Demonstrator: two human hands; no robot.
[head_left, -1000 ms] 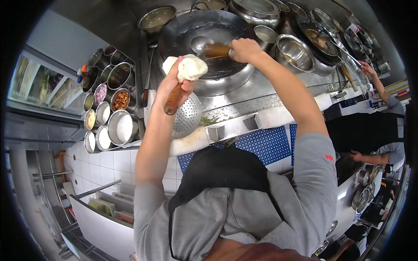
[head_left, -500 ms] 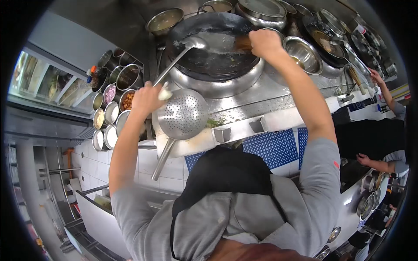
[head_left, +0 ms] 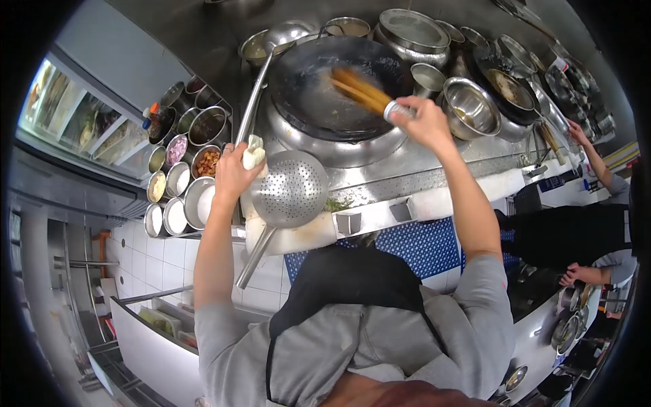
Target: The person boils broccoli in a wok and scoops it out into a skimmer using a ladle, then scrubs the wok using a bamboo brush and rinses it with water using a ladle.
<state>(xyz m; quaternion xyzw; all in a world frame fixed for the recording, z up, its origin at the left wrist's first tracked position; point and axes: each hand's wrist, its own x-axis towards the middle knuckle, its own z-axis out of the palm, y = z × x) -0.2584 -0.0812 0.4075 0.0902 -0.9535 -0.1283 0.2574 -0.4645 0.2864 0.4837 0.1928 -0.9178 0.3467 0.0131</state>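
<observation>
My left hand (head_left: 234, 175) is wrapped round the handle of a long steel ladle (head_left: 256, 91), with a bunched white cloth (head_left: 253, 153) in the same grip. The ladle's bowl lies over the pots behind the wok's left rim. In my right hand (head_left: 424, 123) is a bamboo wok brush (head_left: 363, 93), blurred by motion, its bristles pointing left over the dark wok (head_left: 288, 95). Wet residue shows inside the wok. A perforated strainer (head_left: 289, 190) rests on the counter edge beside my left hand, its handle sticking out toward me.
Pots of ingredients, including one with browned cubes (head_left: 206, 163), stand at left. A steel bowl (head_left: 472, 108) sits right of the wok, near a small pot (head_left: 427, 78). Green scraps (head_left: 338, 203) lie on the counter. A co-worker's hand (head_left: 578, 132) is at far right.
The ladle has swung out of the wok to its back left rim. My right hand has come nearer to me, and the brush now shows above the wok. Less water is visible in the wok.
</observation>
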